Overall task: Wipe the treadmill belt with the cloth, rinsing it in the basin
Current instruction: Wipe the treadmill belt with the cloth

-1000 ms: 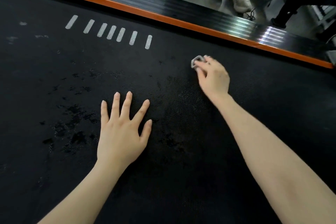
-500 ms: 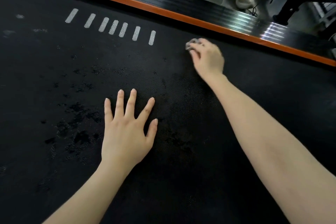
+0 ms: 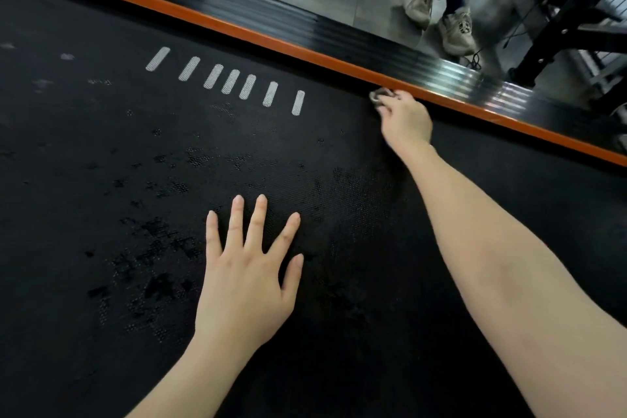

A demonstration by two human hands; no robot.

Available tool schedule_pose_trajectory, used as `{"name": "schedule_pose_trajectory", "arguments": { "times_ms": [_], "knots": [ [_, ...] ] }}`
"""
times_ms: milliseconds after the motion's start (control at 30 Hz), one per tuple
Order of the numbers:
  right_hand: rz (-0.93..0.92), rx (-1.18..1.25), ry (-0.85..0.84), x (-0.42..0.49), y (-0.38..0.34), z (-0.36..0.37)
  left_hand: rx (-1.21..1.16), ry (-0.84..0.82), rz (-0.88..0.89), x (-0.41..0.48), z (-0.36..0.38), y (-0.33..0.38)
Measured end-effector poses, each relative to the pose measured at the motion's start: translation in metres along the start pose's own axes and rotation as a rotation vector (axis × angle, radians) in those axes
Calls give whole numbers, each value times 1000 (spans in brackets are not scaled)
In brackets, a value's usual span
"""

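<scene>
**Belt wipe, far edge: hands, cloth, surface**

While the right hand (image 3: 405, 119) is reaching out to the far side of the treadmill belt (image 3: 101, 316), its fingers are clenching a small grey wad of cloth (image 3: 380, 97), which is pressing on the belt just beside the orange side rail (image 3: 237, 32). Only a bit of the cloth is showing past the fingertips; the rest is hidden under the hand.

Left hand (image 3: 242, 285): grasping nothing, lying flat with fingers spread, palm down on the belt near the middle, apparently bracing the body during the reach.

Belt: black, textured, carrying a row of pale dashes (image 3: 230, 81) near the far side and patches of darker, shiny speckle (image 3: 159, 244) to the left of the left hand, likely damp.

Basin: not in view.

Handling notes, as judgement only:
- The cloth is working at the seam where belt meets rail, so short strokes along the rail should be suiting better than strokes across it, keeping the wad from catching on the edge.
- Opening the wad out flatter would be giving more contact; bunched small, it is covering only a narrow strip.
- The bracing hand is sitting on belt that will also be needing a pass.
- A rinse looks due once this edge is finished.
</scene>
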State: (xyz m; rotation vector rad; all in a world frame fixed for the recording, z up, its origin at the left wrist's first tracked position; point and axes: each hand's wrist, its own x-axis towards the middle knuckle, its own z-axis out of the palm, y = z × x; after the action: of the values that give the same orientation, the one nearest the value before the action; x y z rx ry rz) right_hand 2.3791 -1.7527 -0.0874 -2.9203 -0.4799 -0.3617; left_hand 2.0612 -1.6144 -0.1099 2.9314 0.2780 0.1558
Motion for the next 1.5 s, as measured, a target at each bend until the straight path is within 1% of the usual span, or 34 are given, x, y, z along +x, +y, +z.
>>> {"name": "schedule_pose_trajectory", "arguments": {
  "times_ms": [67,133,167,200,233,333,400,467,533,600,700,733,833,900,933,1000,1067,1100,1133,1200,1233,1300,1367,1433,1500],
  "knots": [
    [159,-33,45,0,21,-1,-3,6,-6,1,0,1],
    [291,-37,57,3,8,2,5,8,-9,3,1,1],
    [334,-23,49,4,-4,4,10,5,-10,3,2,1],
    [333,3,40,6,-18,6,12,1,-11,3,2,1],
    [283,24,33,5,-32,7,13,-5,-12,2,2,1],
    [-43,42,4,-16,-66,11,26,-15,-12,2,1,1],
    [-223,64,-28,-40,-69,3,37,-17,-14,3,0,1],
    [-353,90,-40,-73,-65,-11,28,-17,-22,3,-2,1],
    [-454,131,-13,-123,-62,-27,-11,-21,-28,4,-3,1],
    [-513,191,0,-189,-61,-39,-90,-15,-49,4,-6,0],
    [-589,250,-72,-283,-52,-62,-309,58,-120,-2,-18,-7],
    [-625,258,-116,-303,-47,-69,-328,79,-129,-7,-23,-11],
    [-760,231,-144,-308,-36,-76,-174,115,-87,-28,-36,-36],
    [-781,165,-143,-280,-37,-70,-64,61,-51,-44,-41,-58],
    [-742,136,-136,-261,-40,-64,-18,22,-36,-52,-41,-68],
    [-556,109,-107,-224,-52,-55,48,-62,-21,-63,-36,-82],
    [-350,129,-79,-207,-68,-52,70,-97,-24,-69,-29,-88],
    [-293,140,-68,-210,-76,-52,69,-95,-24,-70,-27,-89],
    [-286,151,-65,-222,-85,-54,67,-89,-24,-70,-25,-89],
    [-423,217,-94,-265,-99,-62,63,-77,-25,-70,-24,-88],
    [-500,258,-142,-289,-102,-68,61,-75,-23,-70,-24,-88],
    [-593,297,-243,-325,-101,-81,59,-69,-18,-70,-24,-88],
    [-632,255,-283,-335,-94,-88,67,-68,-19,-70,-23,-89],
    [-677,186,-267,-327,-91,-91,73,-66,-19,-70,-23,-89],
    [-777,126,-252,-311,-93,-90,77,-58,-22,-70,-23,-89]
  ]
}}
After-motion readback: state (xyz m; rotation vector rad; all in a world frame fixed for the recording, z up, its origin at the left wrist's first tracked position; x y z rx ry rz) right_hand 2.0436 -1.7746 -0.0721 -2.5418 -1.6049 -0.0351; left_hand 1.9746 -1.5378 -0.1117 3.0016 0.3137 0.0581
